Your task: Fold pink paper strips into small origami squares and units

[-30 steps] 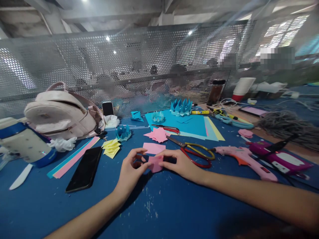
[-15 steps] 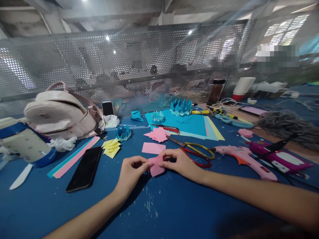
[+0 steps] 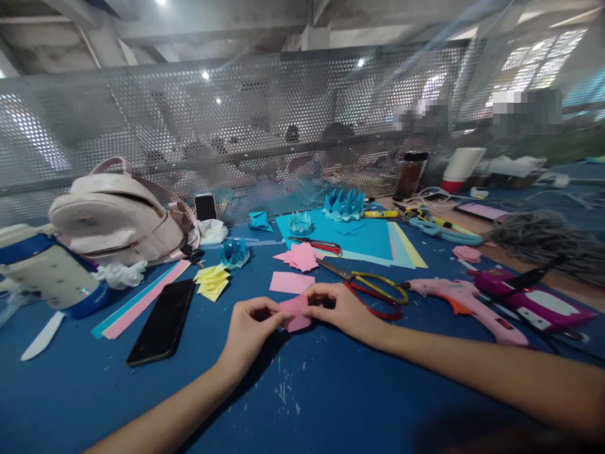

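Observation:
My left hand (image 3: 248,329) and my right hand (image 3: 341,308) meet over the blue table (image 3: 302,403) and both pinch a small pink paper piece (image 3: 297,313). The left fingers grip its left edge, the right fingers its top right. The paper looks folded and is partly hidden by my fingers. Just behind it lies a flat pink paper rectangle (image 3: 290,282). Red and yellow scissors (image 3: 373,288) rest beside my right hand.
A black phone (image 3: 162,321) lies to the left, near yellow paper pieces (image 3: 212,280) and coloured strips (image 3: 142,297). A pink glue gun (image 3: 466,300) lies at the right. A pale backpack (image 3: 118,217), blue paper sheets (image 3: 359,236) and a perforated metal screen (image 3: 142,126) stand behind.
My left fingers have shut onto the pink piece's left edge, and both hands have turned and shifted it slightly. Everything else on the table has stayed put.

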{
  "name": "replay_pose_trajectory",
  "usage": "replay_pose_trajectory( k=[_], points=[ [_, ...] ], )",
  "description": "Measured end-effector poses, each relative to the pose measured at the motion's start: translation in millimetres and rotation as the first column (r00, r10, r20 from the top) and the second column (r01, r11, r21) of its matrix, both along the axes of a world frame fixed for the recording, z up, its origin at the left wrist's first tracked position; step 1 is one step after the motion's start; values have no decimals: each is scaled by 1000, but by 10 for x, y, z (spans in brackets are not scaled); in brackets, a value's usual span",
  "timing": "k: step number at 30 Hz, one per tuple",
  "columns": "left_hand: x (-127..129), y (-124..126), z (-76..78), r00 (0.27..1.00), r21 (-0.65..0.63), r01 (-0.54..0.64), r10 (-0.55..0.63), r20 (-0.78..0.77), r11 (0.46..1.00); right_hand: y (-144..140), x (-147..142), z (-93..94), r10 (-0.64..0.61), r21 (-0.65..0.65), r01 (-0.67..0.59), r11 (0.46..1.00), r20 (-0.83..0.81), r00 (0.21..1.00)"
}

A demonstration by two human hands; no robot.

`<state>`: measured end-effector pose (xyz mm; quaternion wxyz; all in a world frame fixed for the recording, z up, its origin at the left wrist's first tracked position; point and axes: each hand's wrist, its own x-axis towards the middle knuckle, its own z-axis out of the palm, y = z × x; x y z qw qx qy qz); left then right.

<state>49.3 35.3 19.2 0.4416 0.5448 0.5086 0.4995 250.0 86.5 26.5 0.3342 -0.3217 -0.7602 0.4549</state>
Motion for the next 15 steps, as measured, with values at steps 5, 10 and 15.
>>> replay_pose_trajectory(
  k=[5,10,15],
  points=[
    [-7,-5,20,1000,3,-12,12,-6,1000,7,-3,-3,3,-5,-3,1000,-2,1000],
    [0,-10,35,1000,5,7,-6,-23,1000,12,-1,-12,-25,-12,25,1000,-4,1000],
    [10,-5,33,999,3,29,-29,-45,1000,15,-2,-11,-56,2,56,998,-40,998]
  ],
)
